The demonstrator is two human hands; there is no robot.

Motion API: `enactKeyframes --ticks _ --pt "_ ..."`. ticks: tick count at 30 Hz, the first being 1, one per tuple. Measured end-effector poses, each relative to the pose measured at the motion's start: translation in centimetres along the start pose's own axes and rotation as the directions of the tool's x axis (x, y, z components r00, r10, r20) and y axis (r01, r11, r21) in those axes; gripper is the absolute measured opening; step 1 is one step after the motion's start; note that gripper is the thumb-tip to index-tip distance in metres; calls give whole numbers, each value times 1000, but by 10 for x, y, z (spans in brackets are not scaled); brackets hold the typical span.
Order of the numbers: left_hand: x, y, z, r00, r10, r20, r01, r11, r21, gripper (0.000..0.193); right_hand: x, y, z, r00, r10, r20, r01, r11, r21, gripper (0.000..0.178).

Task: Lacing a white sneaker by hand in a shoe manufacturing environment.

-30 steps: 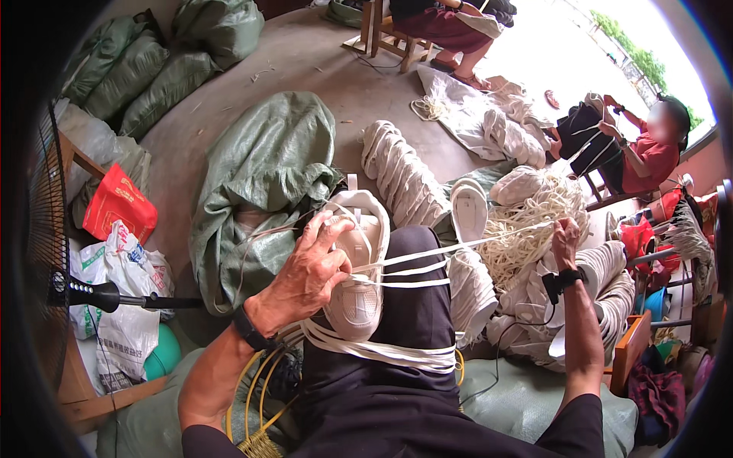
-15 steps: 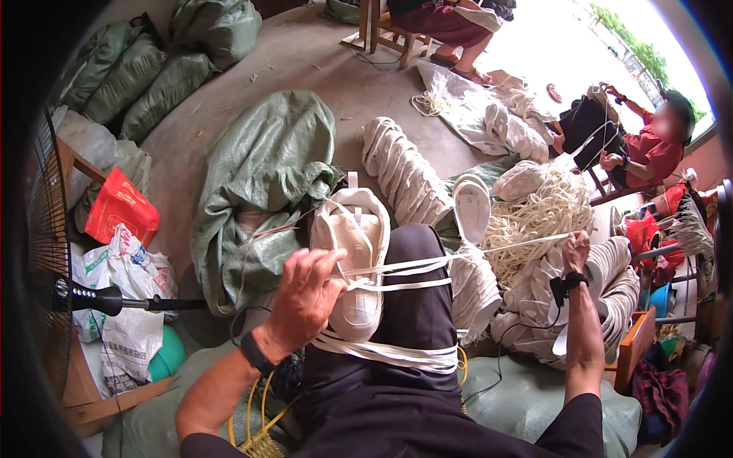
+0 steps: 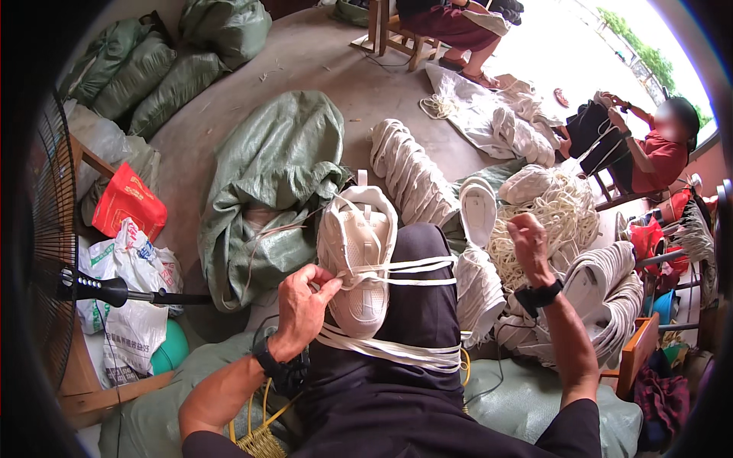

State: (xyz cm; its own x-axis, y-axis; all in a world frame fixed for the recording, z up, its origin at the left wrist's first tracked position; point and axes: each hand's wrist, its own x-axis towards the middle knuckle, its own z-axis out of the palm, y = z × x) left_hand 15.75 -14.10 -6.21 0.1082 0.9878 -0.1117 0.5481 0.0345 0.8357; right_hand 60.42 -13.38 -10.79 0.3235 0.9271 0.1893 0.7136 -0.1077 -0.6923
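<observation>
A white sneaker (image 3: 356, 244) rests on my left thigh, toe toward me. White shoelaces (image 3: 416, 266) run through its lower eyelets and trail right across my dark trousers. At the sneaker's left side, my left hand (image 3: 304, 301) pinches a shoelace between thumb and finger. My right hand (image 3: 529, 243) is raised to the right with curled fingers, in front of a heap of loose laces (image 3: 550, 210); whatever it holds cannot be made out. A bundle of white laces (image 3: 389, 349) lies across my thigh below the toe.
Stacked white shoe parts (image 3: 408, 172) lie ahead, with more stacks (image 3: 603, 282) at right. A green woven sack (image 3: 267, 168) slumps left of the sneaker. A fan (image 3: 50, 252) stands far left. One person (image 3: 657, 149) sits at right, another (image 3: 450, 30) at the back.
My right hand has come inward and left; the lace stretched to it before no longer visibly reaches it. My left hand has lowered slightly, its fingertips now at the sneaker's edge.
</observation>
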Motion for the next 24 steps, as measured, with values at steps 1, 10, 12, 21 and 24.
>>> enactKeyframes --ticks 1,10,12,21,24 --pt "2 -5 3 1000 1 -2 -1 1000 0 23 -3 -18 7 999 -48 25 48 999 0 11" --pt "11 -22 -15 730 35 683 682 -118 -722 14 -34 -119 52 883 -389 262 336 914 226 10" --pt "9 -28 -12 731 26 682 678 -133 -723 16 -42 -131 58 861 -396 318 323 910 259 16" --pt "-13 -6 7 870 -190 454 481 129 -867 29 -49 -147 82 777 -545 315 522 838 161 20" --pt "-19 0 15 922 -237 306 379 398 -836 24 -49 -150 88 770 -573 279 555 818 150 16"
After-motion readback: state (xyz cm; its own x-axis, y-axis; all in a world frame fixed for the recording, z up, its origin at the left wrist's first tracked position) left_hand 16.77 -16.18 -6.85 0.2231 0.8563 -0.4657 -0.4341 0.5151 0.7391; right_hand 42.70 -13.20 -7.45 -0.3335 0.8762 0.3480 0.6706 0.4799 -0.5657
